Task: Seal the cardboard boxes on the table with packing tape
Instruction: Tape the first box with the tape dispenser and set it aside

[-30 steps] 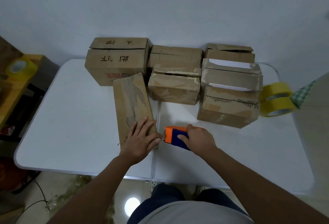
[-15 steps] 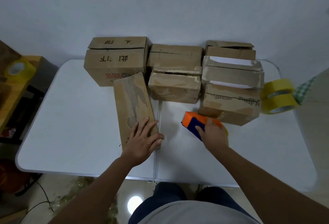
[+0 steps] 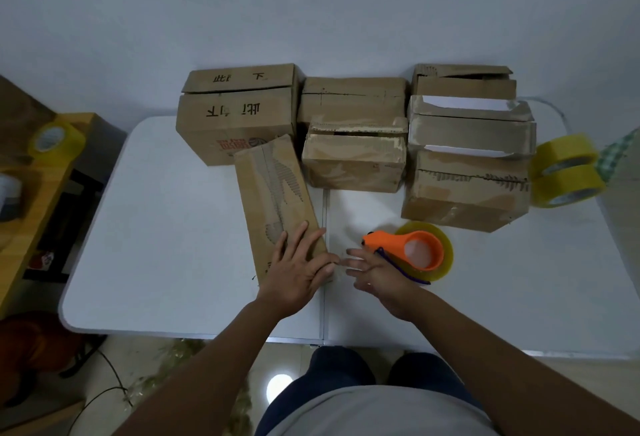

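Note:
A long flat cardboard box (image 3: 273, 193) lies near the table's middle, its near end under my left hand (image 3: 298, 264), which rests on it with fingers spread. An orange tape dispenser (image 3: 408, 250) holding a yellowish tape roll lies flat on the white table (image 3: 166, 245) just right of my right hand (image 3: 377, 271). That hand is open, fingers spread, holding nothing, and reaches toward the box's near end. Several more cardboard boxes stand behind: a large printed one (image 3: 239, 117), a middle pair (image 3: 353, 158), and a stack on the right (image 3: 467, 172).
Two yellow tape rolls (image 3: 568, 169) are stacked at the table's right edge. Another tape roll (image 3: 55, 139) sits on a wooden shelf at left. A wall stands right behind the boxes. My knees show below the table's front edge.
My right hand carried the orange dispenser to the right, laid it flat on the table and let go, then moved back toward the long box. My left hand stayed on the box.

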Motion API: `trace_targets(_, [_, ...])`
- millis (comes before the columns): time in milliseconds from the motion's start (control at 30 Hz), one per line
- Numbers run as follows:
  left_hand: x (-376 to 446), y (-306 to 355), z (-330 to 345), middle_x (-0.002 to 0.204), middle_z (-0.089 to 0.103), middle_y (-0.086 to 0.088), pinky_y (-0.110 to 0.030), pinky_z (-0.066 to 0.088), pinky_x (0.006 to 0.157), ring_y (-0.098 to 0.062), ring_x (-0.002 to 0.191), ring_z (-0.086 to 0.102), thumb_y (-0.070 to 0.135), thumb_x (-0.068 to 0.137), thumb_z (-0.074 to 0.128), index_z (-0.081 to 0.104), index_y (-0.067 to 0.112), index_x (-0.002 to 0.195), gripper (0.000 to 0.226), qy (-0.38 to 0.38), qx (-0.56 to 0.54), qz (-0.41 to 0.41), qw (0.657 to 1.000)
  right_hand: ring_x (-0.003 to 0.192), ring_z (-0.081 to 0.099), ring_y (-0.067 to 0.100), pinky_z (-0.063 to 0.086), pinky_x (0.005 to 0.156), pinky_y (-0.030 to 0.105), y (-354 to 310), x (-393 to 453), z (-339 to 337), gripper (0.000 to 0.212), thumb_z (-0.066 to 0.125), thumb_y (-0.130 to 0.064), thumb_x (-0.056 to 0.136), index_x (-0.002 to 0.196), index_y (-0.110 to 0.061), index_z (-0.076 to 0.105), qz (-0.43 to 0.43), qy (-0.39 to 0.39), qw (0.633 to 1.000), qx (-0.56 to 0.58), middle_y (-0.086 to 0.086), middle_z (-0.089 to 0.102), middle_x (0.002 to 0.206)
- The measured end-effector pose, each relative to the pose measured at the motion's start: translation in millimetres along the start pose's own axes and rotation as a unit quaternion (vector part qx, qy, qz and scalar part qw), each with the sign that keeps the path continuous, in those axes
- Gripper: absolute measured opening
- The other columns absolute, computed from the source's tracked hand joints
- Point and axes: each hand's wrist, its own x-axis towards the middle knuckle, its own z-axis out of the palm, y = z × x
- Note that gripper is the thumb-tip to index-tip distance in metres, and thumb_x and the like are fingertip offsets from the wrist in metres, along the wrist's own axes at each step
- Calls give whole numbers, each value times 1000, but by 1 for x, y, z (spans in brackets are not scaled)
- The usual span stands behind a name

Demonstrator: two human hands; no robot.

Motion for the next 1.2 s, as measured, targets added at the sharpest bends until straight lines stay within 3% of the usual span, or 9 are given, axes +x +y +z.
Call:
trace_targets(133, [0,0,2,156,32,1,-55,13,120,-27,153,11,49,106,23,54,42,118,34,7,17,3,1000,109,63,20,52,91,33,-2,-2,1,27,57,-7,96,123,-13,59,12,58,995,83,10,65,117])
trace_targets(367, [1,-1,4,156,33,2,-57,14,119,-25,153,8,48,106,22,53,34,117,36,-11,21,7,1000,92,61,20,54,86,28,4,-7,2,15,59,-14,97,106,-2,63,-36,121,991,40,10,60,96])
trace_targets(567, [5,-7,-20,158,26,3,-51,8,123,-11,149,16,62,100,14,35,19,148,68,-29,-172,-29,984,98,63,20,54,84,31,3,-9,6,16,53,-15,100,106,-2,61,-27,155,988,8,9,63,104])
trace_targets(700, [-9,-14,-21,166,10,7,-51,-2,123,-10,153,2,51,106,14,26,21,157,60,-38,-24,21,999,82,64,18,53,73,26,2,-13,9,13,50,-11,100,96,-5,60,-54,173,983,-31,11,67,90])
trace_targets(767, [-17,-14,-13,167,10,6,-52,4,122,-14,154,2,53,106,15,21,22,158,60,-33,37,28,998,77,64,15,51,69,23,1,-16,5,12,54,-12,99,94,-5,62,-80,184,978,-53,10,69,87])
trace_targets(967, [-22,-23,-3,166,13,4,-50,14,121,-19,154,7,57,105,20,17,22,159,65,-36,91,41,994,62,63,2,48,59,10,6,-17,0,14,61,-14,96,89,-3,66,-134,201,966,-94,8,73,82])
trace_targets(1200, [-20,-20,-1,164,21,3,-50,20,120,-20,152,16,57,104,24,23,22,158,64,-20,122,35,992,63,63,1,47,60,11,11,-13,-3,14,61,-15,96,88,-4,67,-134,205,963,-108,5,73,80])
